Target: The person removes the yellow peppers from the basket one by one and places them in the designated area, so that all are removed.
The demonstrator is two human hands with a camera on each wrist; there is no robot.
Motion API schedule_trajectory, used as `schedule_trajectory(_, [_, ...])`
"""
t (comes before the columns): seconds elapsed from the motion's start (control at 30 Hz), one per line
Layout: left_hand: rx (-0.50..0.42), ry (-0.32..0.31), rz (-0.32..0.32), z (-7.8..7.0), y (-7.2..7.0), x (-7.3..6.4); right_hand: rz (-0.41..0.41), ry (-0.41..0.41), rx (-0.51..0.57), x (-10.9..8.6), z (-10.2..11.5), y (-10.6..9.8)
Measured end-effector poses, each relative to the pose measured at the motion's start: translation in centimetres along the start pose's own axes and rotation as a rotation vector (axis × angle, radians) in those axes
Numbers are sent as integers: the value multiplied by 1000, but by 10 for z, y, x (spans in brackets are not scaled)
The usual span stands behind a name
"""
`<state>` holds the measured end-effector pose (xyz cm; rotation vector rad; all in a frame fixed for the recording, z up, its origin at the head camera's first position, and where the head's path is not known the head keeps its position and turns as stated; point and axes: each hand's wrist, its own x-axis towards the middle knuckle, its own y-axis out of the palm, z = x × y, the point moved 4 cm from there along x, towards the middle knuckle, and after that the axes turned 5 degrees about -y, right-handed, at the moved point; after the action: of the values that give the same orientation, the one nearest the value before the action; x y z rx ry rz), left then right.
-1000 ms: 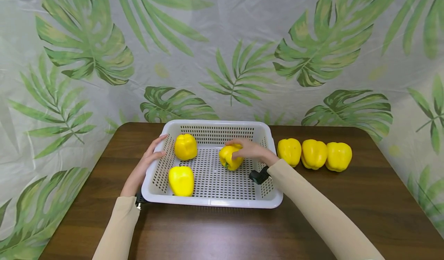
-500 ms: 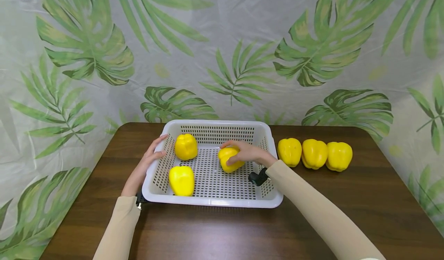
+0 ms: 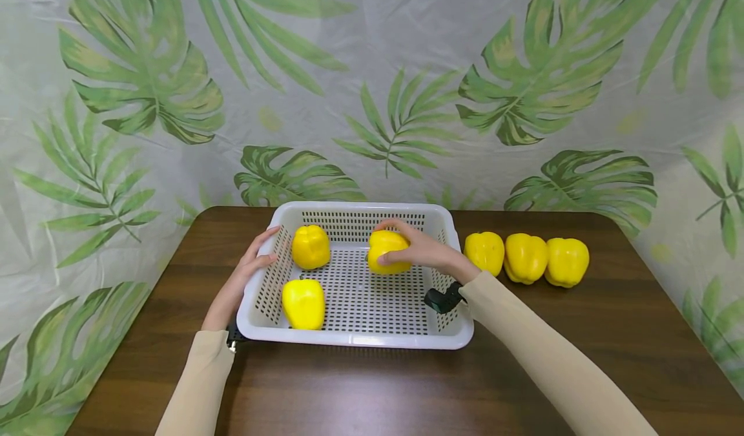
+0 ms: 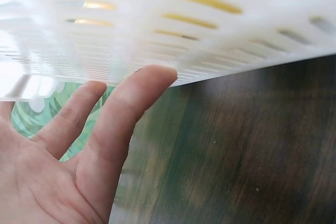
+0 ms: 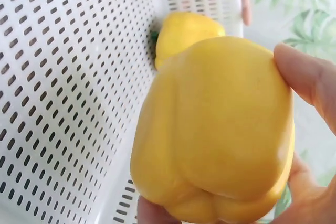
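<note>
My right hand (image 3: 421, 250) grips a yellow bell pepper (image 3: 386, 252) over the right half of a white perforated basket (image 3: 354, 339). In the right wrist view this bell pepper (image 5: 220, 129) fills the middle, its lobed end toward the camera, with thumb and fingers on either side. Two more yellow bell peppers lie on the basket's left side, one at the back (image 3: 310, 247) and one at the front (image 3: 304, 304). My left hand (image 3: 244, 280) rests against the left outer wall, fingers spread. The left wrist view has extended fingertips (image 4: 163, 73) at the slotted wall (image 4: 210, 40).
Three yellow bell peppers, the left (image 3: 485, 252), middle (image 3: 526, 258) and right one (image 3: 568, 262), stand in a row on the brown wooden table (image 3: 383, 391), right of the basket. A leaf-patterned cloth (image 3: 407, 48) hangs behind the table.
My right hand has taken the bell pepper in its grip, turned it and raised it from the basket floor. The left hand and the other peppers stay where they were.
</note>
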<state>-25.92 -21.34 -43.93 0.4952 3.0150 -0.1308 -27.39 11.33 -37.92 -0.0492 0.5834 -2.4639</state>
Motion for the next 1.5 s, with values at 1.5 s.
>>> schedule_trajectory(1.5, [-37, 37, 11, -1, 2, 2, -138, -30, 261, -41, 5, -28])
